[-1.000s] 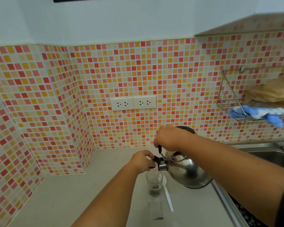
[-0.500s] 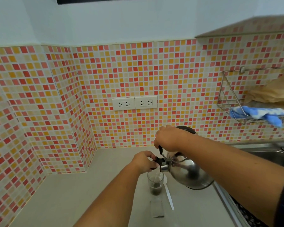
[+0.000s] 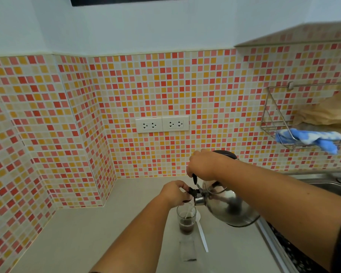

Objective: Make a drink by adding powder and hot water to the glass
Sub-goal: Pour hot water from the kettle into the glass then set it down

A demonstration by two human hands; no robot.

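Our right hand (image 3: 206, 164) grips the tilted kettle (image 3: 227, 208) by its handle; our left hand (image 3: 174, 192) pinches its spout cap, water streaming into the glass (image 3: 186, 220).

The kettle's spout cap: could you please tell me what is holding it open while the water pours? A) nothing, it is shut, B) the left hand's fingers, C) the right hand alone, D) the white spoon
B: the left hand pinches the black cap at the spout of the kettle, while the right hand grips the handle and a stream falls into the glass.
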